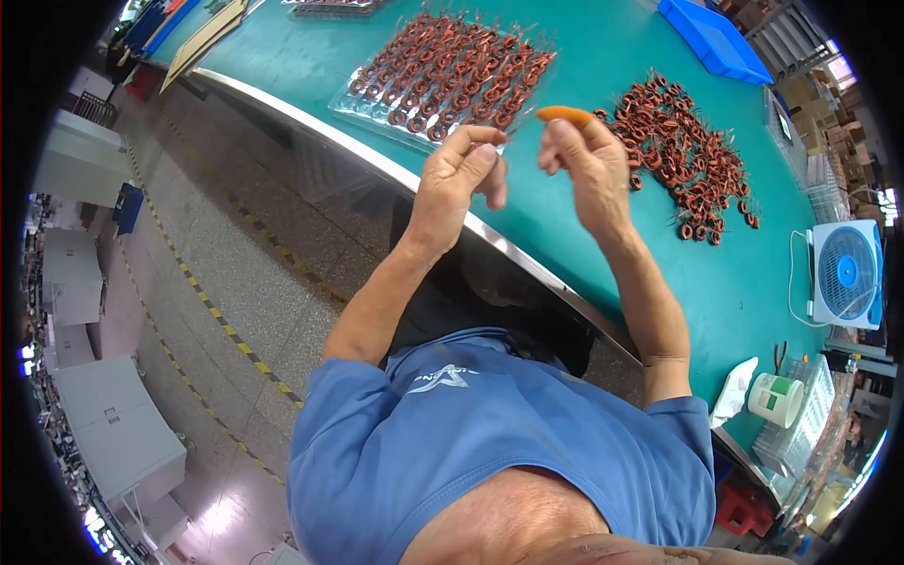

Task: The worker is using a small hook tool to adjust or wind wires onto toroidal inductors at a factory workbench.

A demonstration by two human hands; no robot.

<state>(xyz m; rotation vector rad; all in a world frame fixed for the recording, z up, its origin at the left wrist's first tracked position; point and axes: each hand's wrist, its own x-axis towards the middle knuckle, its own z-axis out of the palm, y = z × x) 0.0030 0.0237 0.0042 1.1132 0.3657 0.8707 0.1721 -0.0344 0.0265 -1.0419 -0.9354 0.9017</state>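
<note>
My left hand (459, 181) is at the near edge of the clear plastic tray (350, 102), thumb and forefinger brought together. A small reddish-brown bit shows at its fingertips, too blurred to name. My right hand (586, 162) hovers just to the right, between the tray and a loose pile. An orange finger cot (563, 114) covers its outstretched forefinger, and nothing shows in its grasp. Rows of red-brown ring-shaped coils (452, 71) with wire leads fill the tray. More such coils (680, 155) lie heaped on the green tabletop (603, 47).
A blue bin (716, 40) sits at the far right, with a small blue-and-white fan (846, 273) nearer along that side. A white tub (776, 399) and clear plastic trays (800, 428) stand at the near right. The table's metal edge (513, 247) runs below my hands.
</note>
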